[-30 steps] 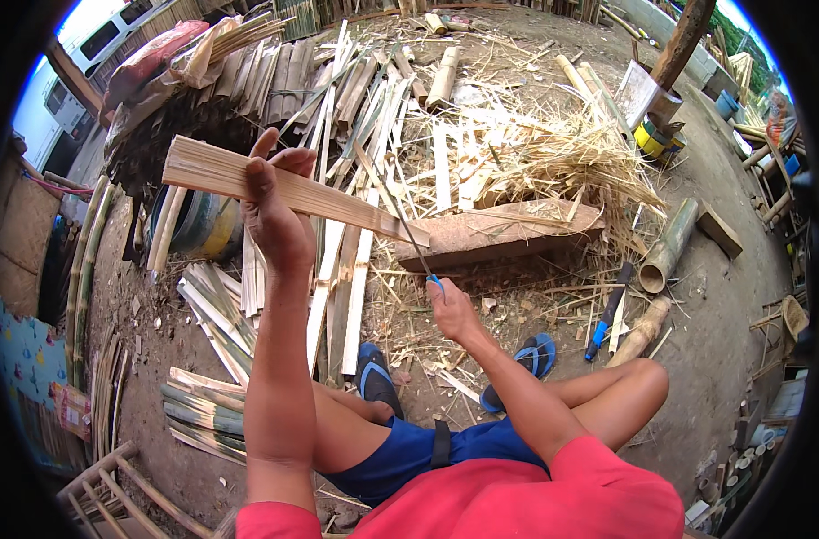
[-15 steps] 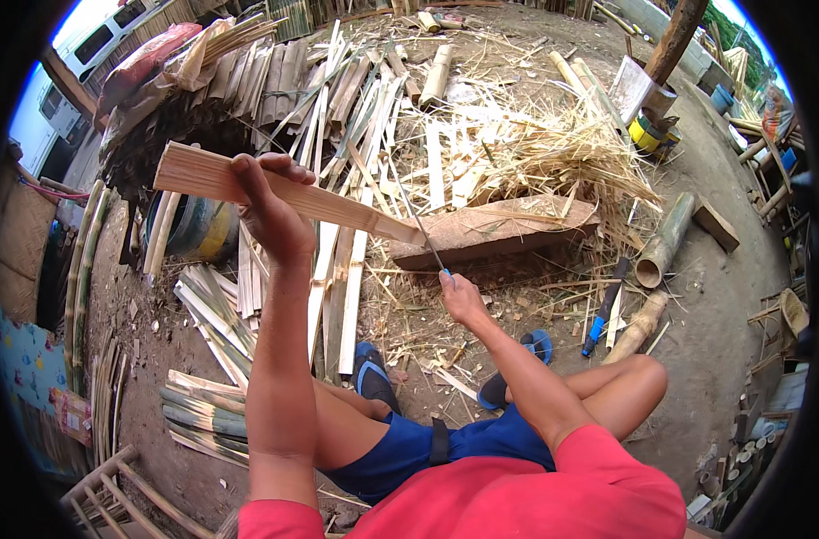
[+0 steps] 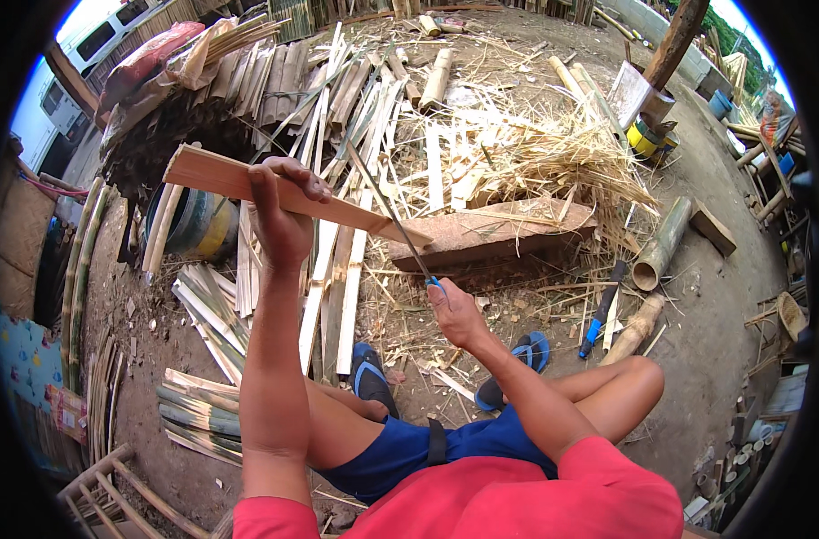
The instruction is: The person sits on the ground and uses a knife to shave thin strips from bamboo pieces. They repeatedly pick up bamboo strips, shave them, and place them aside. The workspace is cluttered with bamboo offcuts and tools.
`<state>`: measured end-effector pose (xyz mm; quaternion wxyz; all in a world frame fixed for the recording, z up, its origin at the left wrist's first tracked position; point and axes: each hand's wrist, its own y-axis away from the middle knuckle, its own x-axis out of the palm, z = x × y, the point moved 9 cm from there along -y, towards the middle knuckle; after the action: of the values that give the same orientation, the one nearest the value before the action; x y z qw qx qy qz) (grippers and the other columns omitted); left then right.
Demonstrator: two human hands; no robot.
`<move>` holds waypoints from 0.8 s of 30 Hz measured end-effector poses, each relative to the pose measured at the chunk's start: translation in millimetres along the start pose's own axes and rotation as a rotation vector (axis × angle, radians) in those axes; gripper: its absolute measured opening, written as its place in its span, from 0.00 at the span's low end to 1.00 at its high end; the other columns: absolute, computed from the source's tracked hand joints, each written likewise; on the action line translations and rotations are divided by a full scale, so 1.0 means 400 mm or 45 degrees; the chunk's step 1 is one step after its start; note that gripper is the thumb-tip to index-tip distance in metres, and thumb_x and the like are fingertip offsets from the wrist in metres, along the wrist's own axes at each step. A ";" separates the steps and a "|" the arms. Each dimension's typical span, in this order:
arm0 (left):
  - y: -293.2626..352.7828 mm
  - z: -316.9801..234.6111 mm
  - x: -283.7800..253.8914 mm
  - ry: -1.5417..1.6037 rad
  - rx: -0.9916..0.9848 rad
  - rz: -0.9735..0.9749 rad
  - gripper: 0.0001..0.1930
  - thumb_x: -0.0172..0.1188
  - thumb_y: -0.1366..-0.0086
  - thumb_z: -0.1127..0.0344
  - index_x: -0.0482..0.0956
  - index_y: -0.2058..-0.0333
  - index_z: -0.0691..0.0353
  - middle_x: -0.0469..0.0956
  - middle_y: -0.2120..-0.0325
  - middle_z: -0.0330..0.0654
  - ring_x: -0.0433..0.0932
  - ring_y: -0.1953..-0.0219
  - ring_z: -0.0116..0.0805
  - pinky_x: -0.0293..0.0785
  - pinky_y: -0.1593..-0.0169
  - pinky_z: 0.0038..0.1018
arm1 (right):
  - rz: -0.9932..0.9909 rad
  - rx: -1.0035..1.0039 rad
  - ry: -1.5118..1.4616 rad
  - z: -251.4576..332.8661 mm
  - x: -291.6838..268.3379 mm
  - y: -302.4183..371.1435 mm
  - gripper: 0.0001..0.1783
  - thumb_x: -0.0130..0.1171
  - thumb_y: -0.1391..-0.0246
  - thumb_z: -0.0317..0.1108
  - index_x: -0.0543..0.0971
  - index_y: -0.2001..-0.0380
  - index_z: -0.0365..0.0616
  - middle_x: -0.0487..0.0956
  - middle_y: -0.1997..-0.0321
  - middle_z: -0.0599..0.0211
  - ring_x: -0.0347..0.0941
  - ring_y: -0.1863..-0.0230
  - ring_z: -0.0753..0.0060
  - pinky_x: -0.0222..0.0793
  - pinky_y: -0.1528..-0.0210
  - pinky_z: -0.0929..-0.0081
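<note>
My left hand (image 3: pixel 285 216) is closed around a flat split bamboo slat (image 3: pixel 216 172), held at a slant. The slat's far end comes down to the top of a thick wooden block (image 3: pixel 508 232) lying on the ground. In my right hand (image 3: pixel 459 314) is the blue handle of a long, thin-bladed knife (image 3: pixel 371 187). Its blade crosses the slat near the block and points up and to the left. Where blade and slat meet, I cannot tell how deep the edge sits.
Pale shavings (image 3: pixel 553 162) heap up behind the block. Long bamboo strips (image 3: pixel 348 305) lie left of it. A dark tool with a blue handle (image 3: pixel 593 337) and a bamboo tube (image 3: pixel 663 242) lie at right. My sandalled feet flank the space before the block.
My right hand has come nearer and slightly left, drawing the knife along the slat; the blade now leans further left. The slat's held end has shifted slightly right.
</note>
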<state>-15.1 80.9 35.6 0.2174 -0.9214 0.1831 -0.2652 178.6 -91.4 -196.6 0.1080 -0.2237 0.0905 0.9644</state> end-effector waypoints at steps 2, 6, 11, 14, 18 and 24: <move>0.003 0.006 0.001 0.019 -0.021 0.077 0.29 0.41 0.28 0.34 0.70 0.69 0.57 0.67 0.80 0.36 0.70 0.76 0.31 0.69 0.60 0.33 | 0.048 -0.266 -0.026 0.100 0.005 0.039 0.23 0.45 0.31 0.51 0.71 0.65 0.39 0.76 0.71 0.38 0.73 0.64 0.30 0.66 0.64 0.46; -0.002 0.011 -0.006 0.049 -0.035 0.119 0.29 0.41 0.28 0.34 0.71 0.69 0.57 0.67 0.81 0.35 0.70 0.76 0.31 0.69 0.61 0.33 | -0.118 -0.111 0.016 0.031 0.021 0.023 0.24 0.43 0.31 0.53 0.71 0.65 0.40 0.74 0.76 0.44 0.71 0.70 0.32 0.66 0.68 0.51; -0.001 0.009 -0.026 0.079 -0.003 0.030 0.28 0.41 0.27 0.36 0.70 0.69 0.56 0.66 0.81 0.35 0.69 0.77 0.31 0.69 0.62 0.32 | -0.048 0.460 0.396 -0.245 0.000 -0.055 0.30 0.43 0.34 0.58 0.75 0.62 0.38 0.80 0.64 0.38 0.75 0.58 0.30 0.69 0.58 0.45; 0.006 0.007 -0.039 0.051 0.020 -0.027 0.27 0.41 0.27 0.37 0.70 0.69 0.56 0.65 0.81 0.35 0.69 0.77 0.31 0.68 0.63 0.32 | -0.095 0.252 0.312 -0.246 0.001 -0.065 0.28 0.44 0.33 0.57 0.73 0.64 0.39 0.78 0.66 0.39 0.74 0.59 0.31 0.67 0.60 0.48; 0.005 0.000 -0.040 0.064 0.031 -0.015 0.27 0.41 0.27 0.37 0.70 0.70 0.57 0.66 0.81 0.35 0.69 0.76 0.31 0.69 0.62 0.32 | -0.021 0.086 0.227 -0.264 0.035 0.015 0.29 0.43 0.34 0.58 0.76 0.62 0.40 0.79 0.63 0.35 0.74 0.56 0.30 0.67 0.56 0.42; 0.015 -0.023 -0.013 -0.135 0.205 -0.171 0.21 0.47 0.25 0.47 0.72 0.64 0.61 0.66 0.80 0.35 0.68 0.75 0.28 0.69 0.62 0.31 | -0.082 0.342 0.313 -0.328 0.011 0.036 0.31 0.41 0.33 0.59 0.75 0.63 0.39 0.79 0.64 0.40 0.75 0.59 0.35 0.68 0.57 0.47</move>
<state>-25.6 75.2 37.5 0.2816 -0.9239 0.0874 -0.2439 225.1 -133.9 -312.5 0.1559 -0.3261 0.2240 0.9051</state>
